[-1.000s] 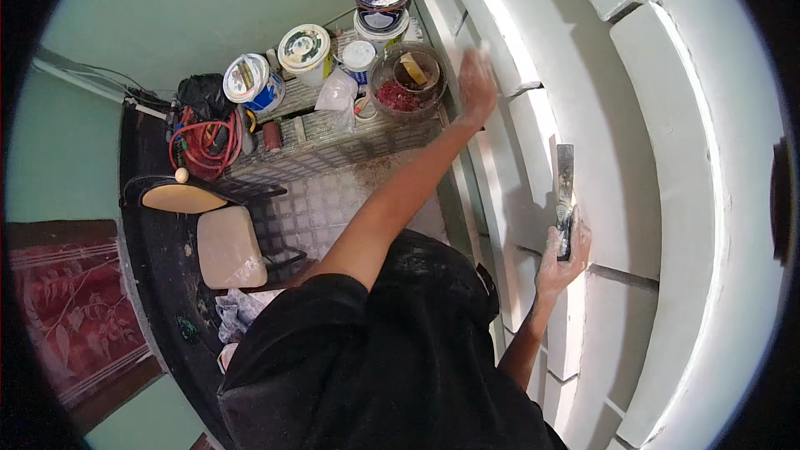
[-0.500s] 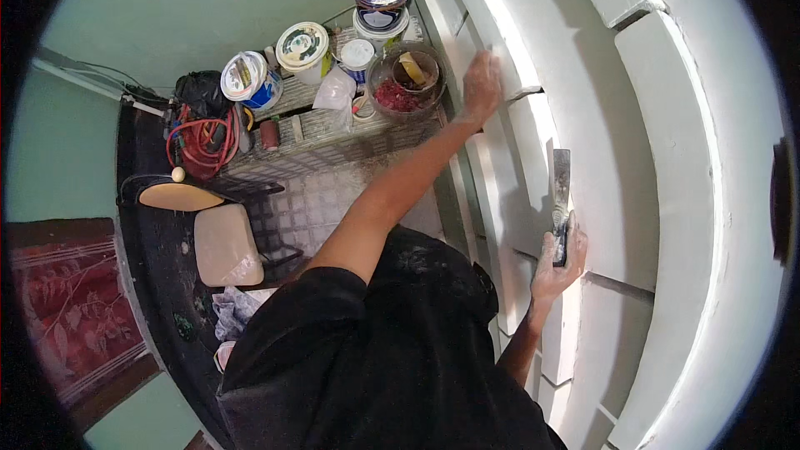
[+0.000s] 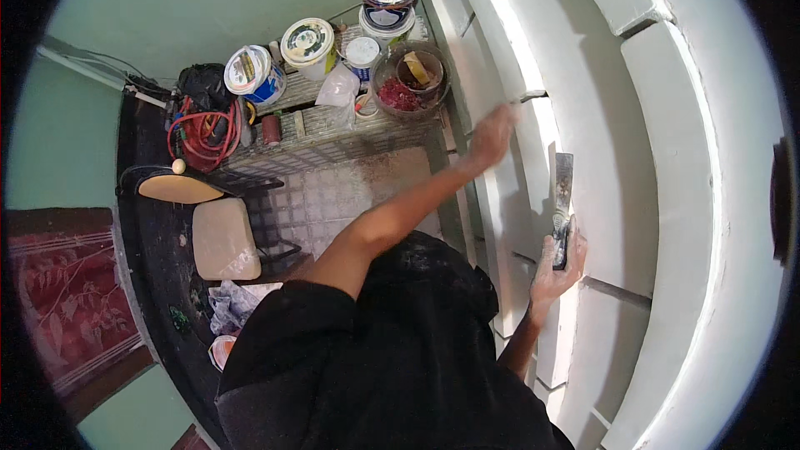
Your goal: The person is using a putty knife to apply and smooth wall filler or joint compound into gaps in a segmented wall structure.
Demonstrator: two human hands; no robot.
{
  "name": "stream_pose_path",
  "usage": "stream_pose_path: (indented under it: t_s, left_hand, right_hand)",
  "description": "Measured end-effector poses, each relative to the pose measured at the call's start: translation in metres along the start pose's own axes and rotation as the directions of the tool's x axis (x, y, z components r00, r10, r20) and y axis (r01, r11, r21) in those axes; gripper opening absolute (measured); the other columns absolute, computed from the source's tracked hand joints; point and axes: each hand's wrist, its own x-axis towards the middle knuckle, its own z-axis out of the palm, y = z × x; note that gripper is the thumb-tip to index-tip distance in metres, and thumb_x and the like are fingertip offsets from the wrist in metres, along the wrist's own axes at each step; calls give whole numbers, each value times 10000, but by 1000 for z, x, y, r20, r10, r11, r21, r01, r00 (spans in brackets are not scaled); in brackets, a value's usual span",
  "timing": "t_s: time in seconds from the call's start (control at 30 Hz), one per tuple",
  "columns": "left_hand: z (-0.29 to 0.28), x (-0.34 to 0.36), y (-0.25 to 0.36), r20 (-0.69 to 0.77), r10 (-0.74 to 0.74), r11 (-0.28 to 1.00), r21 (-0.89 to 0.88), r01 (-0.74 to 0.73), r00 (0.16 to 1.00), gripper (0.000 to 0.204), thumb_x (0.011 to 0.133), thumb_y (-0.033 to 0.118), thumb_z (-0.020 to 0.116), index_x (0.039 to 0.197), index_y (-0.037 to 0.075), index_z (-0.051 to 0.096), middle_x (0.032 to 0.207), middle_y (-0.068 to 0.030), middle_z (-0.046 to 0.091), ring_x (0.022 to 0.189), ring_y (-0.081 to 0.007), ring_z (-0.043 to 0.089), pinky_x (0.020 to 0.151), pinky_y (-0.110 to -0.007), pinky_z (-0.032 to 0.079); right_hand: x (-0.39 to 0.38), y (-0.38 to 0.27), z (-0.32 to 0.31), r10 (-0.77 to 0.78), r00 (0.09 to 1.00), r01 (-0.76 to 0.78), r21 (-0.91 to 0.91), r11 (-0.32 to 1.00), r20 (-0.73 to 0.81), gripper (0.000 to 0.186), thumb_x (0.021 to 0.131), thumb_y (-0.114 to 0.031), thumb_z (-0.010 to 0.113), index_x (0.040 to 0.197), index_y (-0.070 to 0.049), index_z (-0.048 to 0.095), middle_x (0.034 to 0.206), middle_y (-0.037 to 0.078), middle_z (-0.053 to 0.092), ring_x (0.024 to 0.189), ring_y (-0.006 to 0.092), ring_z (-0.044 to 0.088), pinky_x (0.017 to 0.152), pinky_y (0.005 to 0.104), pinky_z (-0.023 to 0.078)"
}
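the right hand is closed around the handle of a putty knife, blade flat against the white panelled wall. the left hand (blurred, seems open) presses the wall; leaning hard there could smear fresh filler.

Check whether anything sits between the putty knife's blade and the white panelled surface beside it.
Nothing visible does. The right hand grips the putty knife, blade pointing up along the white panelled surface. The left hand rests on the panels farther up, clear of the blade.
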Motion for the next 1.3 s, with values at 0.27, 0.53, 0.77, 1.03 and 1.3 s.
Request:
stream_pose_path:
  t_s: [0.27,0.53,0.77,1.03,1.3]
  left_hand:
    - [-3,7,26,78,185,975,110,-193,980,138,899,86,497,994,14,567,984,-222,592,891,-434,600,755,-536,477]
    - [-11,6,50,53,68,995,68,-72,996,257,928,89,511,1150,-10,594,1045,-251,645,942,-437,637,822,-517,535]
    - [-16,-19,69,299,424,901,-229,-367,855,148,868,62,567,989,-19,592,932,-249,612,949,-440,633,828,-501,535]
    - [-15,-30,54,145,540,841,-75,-535,829,323,871,75,568,1166,-49,614,970,-206,615,894,-401,614,754,-494,524]
    - [0,-34,35,233,378,921,3,-390,896,290,849,55,559,1125,-14,612,1000,-211,630,930,-409,631,801,-490,545]
  right_hand:
    - [0,2,4,27,999,-28,44,999,25,460,894,-100,705,1319,50,612,1085,185,640,1005,312,624,903,413,492]
    - [0,0,-3,70,997,-68,107,992,-19,448,886,-76,697,1309,48,618,1068,168,634,989,278,620,885,383,492]
    - [-2,1,-7,102,993,-94,122,988,-62,432,884,-65,701,1291,57,624,1038,152,635,914,249,606,839,362,489]
    - [-4,0,-3,153,986,-138,180,974,-68,385,886,-69,697,1231,86,624,1042,156,628,940,246,599,851,355,482]
    - [2,-3,0,169,983,-161,117,980,-67,422,905,-124,690,1266,81,610,1042,156,624,939,252,598,856,360,476]
